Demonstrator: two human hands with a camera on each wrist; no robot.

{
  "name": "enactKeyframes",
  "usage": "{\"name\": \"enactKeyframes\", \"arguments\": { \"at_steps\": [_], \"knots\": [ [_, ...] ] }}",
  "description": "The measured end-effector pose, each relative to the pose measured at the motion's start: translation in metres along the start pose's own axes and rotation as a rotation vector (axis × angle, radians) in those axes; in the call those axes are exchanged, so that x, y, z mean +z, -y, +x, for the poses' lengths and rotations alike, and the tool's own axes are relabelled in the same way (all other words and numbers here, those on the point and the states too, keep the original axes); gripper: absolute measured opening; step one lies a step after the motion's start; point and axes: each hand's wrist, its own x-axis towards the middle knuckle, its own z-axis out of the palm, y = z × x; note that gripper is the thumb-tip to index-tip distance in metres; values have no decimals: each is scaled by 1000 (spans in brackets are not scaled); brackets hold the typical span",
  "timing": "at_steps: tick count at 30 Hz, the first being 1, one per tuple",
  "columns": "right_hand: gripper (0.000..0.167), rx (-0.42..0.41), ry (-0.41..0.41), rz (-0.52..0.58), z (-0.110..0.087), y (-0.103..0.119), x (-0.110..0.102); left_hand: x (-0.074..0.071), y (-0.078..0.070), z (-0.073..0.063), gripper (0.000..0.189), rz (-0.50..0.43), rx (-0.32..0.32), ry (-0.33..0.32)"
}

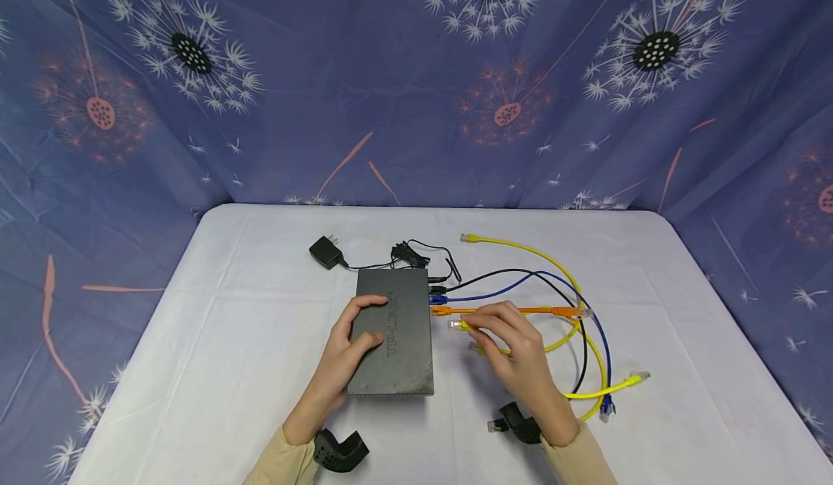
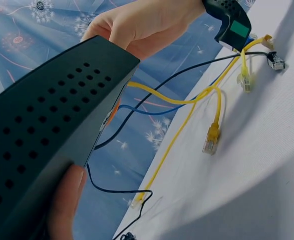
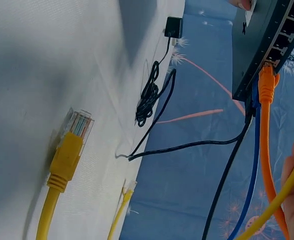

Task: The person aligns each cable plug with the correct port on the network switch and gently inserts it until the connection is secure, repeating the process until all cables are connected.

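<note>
My left hand (image 1: 345,348) grips a black TP-LINK network switch (image 1: 403,369) by its left side, with thumb and finger over the lid. In the left wrist view the switch (image 2: 51,110) is raised off the table. Black, blue (image 1: 439,299) and orange (image 1: 441,311) Ethernet cables are plugged into its right-hand side; bare ports (image 3: 287,30) line up beside the orange plug (image 3: 268,82). Between thumb and fingers, my right hand (image 1: 514,348) pinches a yellow Ethernet cable by its plug (image 1: 459,324), which points at the ports, a small gap away.
A black power adapter (image 1: 325,251) and its bundled cord (image 1: 408,255) lie behind the switch. Loose yellow cable ends rest on the white table (image 1: 247,340), one at the back (image 1: 470,238), another at right (image 1: 634,379). A blue plug (image 1: 607,407) lies at right.
</note>
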Motion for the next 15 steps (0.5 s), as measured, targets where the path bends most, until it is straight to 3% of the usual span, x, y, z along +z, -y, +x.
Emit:
{"name": "enactKeyframes", "arguments": {
  "at_steps": [8, 15],
  "knots": [
    [25, -21, -24, -6, 1, 0, 4, -1, 1, 1, 49, 13, 4, 2],
    [14, -39, -30, -11, 2, -1, 7, 0, 0, 0, 49, 12, 0, -4]
  ]
}}
